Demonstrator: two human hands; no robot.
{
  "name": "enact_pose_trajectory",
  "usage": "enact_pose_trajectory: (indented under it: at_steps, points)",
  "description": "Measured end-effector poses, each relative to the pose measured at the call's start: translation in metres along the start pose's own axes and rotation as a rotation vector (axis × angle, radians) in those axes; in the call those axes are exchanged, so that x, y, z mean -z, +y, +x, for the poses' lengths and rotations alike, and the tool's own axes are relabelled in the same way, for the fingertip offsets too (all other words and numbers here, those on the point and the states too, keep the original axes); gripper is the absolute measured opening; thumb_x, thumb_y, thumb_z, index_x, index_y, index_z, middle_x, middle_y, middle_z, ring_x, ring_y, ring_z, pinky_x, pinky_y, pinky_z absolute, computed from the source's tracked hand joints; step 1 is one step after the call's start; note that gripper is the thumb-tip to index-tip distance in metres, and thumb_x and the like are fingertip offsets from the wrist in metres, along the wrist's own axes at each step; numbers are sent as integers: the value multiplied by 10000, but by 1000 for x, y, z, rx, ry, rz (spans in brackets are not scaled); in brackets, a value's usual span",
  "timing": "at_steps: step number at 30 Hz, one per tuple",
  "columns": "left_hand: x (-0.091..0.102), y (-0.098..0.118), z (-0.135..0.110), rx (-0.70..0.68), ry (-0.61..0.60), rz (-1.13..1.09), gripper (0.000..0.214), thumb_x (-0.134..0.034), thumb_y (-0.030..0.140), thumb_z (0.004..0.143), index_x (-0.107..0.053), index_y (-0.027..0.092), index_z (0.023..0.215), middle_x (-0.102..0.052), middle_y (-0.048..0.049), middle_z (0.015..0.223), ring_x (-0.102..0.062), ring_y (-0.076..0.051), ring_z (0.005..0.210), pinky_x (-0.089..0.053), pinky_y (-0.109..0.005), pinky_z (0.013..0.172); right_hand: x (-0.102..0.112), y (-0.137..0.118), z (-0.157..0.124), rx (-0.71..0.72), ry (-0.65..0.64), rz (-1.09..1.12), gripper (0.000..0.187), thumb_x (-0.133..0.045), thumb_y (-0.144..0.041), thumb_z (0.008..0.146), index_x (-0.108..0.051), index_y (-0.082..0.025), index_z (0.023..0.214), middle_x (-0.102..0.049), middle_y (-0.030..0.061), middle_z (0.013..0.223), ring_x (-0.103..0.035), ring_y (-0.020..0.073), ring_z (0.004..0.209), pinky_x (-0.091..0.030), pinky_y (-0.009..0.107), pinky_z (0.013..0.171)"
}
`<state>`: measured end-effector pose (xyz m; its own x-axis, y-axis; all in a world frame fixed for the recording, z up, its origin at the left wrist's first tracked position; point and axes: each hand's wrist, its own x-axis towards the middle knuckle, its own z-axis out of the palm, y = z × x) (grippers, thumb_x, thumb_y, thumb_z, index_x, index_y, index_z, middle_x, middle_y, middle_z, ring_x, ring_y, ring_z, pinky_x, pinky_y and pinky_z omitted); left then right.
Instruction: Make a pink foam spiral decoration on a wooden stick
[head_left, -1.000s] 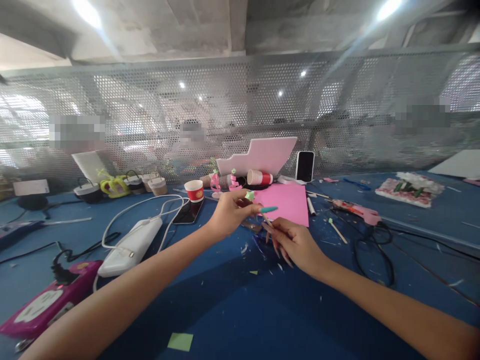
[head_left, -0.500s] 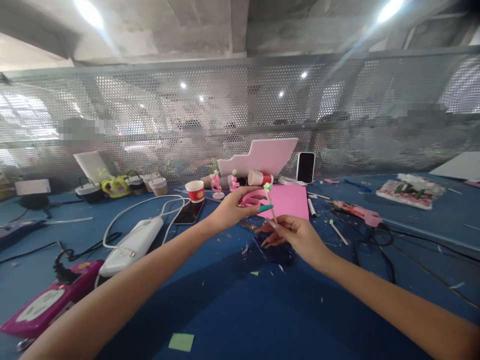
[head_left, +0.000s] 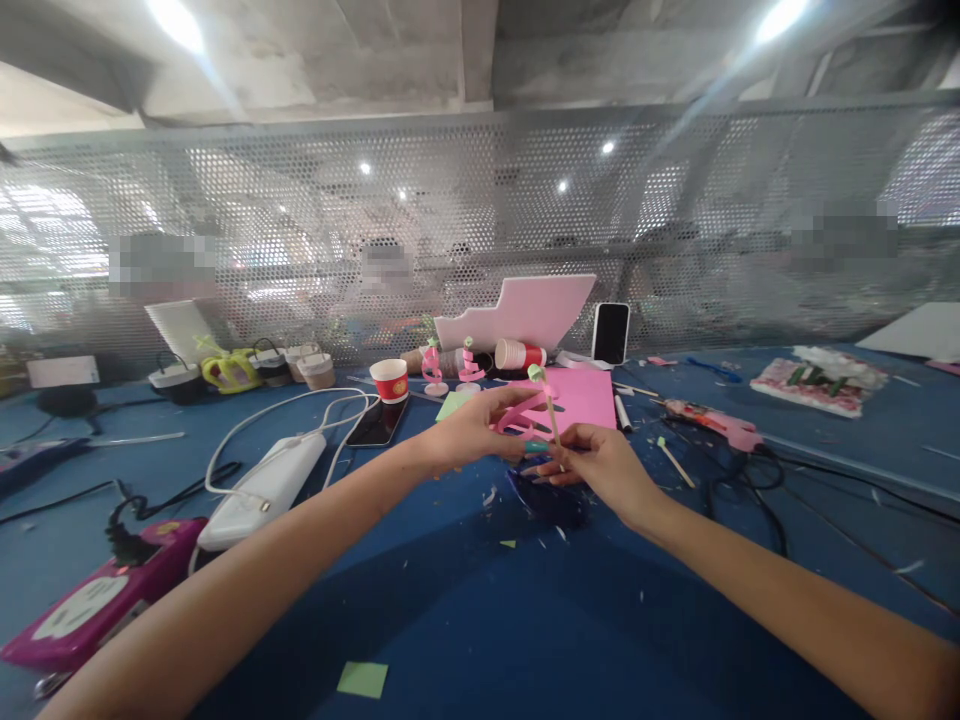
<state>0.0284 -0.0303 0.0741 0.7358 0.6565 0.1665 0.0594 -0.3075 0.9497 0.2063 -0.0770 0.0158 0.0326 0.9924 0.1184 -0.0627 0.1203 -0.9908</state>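
Note:
My left hand (head_left: pixel 474 432) pinches a curled pink paper strip (head_left: pixel 517 417) above the blue table (head_left: pixel 480 620). My right hand (head_left: pixel 600 466) meets it and grips a thin wooden stick (head_left: pixel 552 420) that stands nearly upright with a small green tip (head_left: pixel 535 373). The pink strip winds around the stick's lower part. A pink paper sheet (head_left: pixel 579 396) lies just behind the hands. Two finished pink spirals (head_left: pixel 451 364) on small bases stand farther back.
A red paper cup (head_left: pixel 390 380), a phone (head_left: pixel 373 424), a white power bank (head_left: pixel 259 492) with cables and a magenta power strip (head_left: pixel 82 612) lie left. A glue gun (head_left: pixel 709 421) and black cord (head_left: pixel 750 500) lie right. White foam board (head_left: pixel 517 312), another phone (head_left: pixel 610 333) and a mesh screen stand behind.
The right hand rose from the table with the stick and moved against the left hand. The left hand brought the pink strip down around the stick.

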Motion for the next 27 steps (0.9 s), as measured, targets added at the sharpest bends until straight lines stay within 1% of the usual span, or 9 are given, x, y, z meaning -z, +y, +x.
enact_pose_trajectory:
  at_steps: [4, 6, 9, 12, 15, 18, 23, 25, 27]
  points:
    - [-1, 7, -2, -32, -23, -98, 608, -783, 232, 623, -575, 218, 1195, -555, -125, 1288, -506, -277, 1193, -446, -413, 933, 1, 1, 1, -4, -5, -1, 445, -796, -498, 488, -533, -173, 641, -625, -5, 690, -695, 209, 621, -560, 282, 529]
    - [0, 6, -2, -47, -33, -185, 520, -736, 365, 685, -606, 197, 1159, -566, -141, 1272, -477, -285, 1225, -434, -411, 940, 1, 2, 3, -2, 1, -25, 423, -779, -495, 529, -526, -177, 646, -637, 4, 708, -694, 204, 621, -560, 284, 531]
    - [1, 1, 1, -61, 83, -236, 443, -615, 493, 768, -656, 181, 1080, -636, -126, 1169, -540, -250, 1152, -451, -377, 905, 1, 2, 3, 5, -8, -60, 408, -761, -501, 560, -528, -181, 657, -658, 14, 728, -691, 194, 611, -567, 297, 553]
    - [0, -6, 5, -89, 248, -142, 350, -693, 414, 717, -699, 162, 960, -693, -93, 1034, -623, -198, 969, -478, -334, 841, -2, 1, -1, -1, -75, -76, 397, -744, -505, 593, -541, -177, 688, -694, 39, 795, -694, 187, 611, -571, 293, 560]
    - [-2, -12, 7, -128, 336, -160, 269, -777, 309, 623, -699, 132, 809, -714, -72, 889, -647, -153, 808, -493, -297, 784, -7, -3, -8, -13, -189, -103, 365, -713, -490, 656, -585, -168, 774, -714, 67, 857, -702, 182, 614, -561, 262, 535]
    - [-4, -16, 7, -140, 298, -264, 276, -800, 238, 589, -659, 135, 801, -713, -55, 846, -660, -142, 763, -507, -291, 759, -13, -6, -14, -11, -288, -123, 347, -695, -476, 691, -620, -163, 820, -719, 73, 858, -700, 174, 591, -552, 240, 508]
    - [-5, -17, 4, -97, 160, -344, 493, -786, 215, 617, -604, 192, 1074, -693, -88, 1048, -657, -209, 954, -525, -340, 787, -16, -8, -18, -22, -309, -123, 335, -703, -485, 679, -631, -163, 740, -721, 62, 795, -692, 170, 562, -566, 250, 508]
    - [-6, -16, 3, -80, 99, -327, 461, -775, 233, 632, -624, 182, 1065, -679, -104, 1097, -635, -227, 1020, -521, -346, 818, -16, -7, -19, 0, -312, -122, 333, -706, -479, 679, -639, -170, 782, -720, 56, 791, -692, 175, 560, -568, 257, 505]
    - [-9, -16, 3, -78, 90, -301, 406, -776, 236, 629, -653, 172, 1010, -683, -104, 1092, -634, -230, 1025, -524, -337, 819, -15, -6, -18, 22, -312, -114, 329, -703, -470, 686, -637, -181, 827, -718, 48, 792, -692, 177, 558, -567, 258, 497]
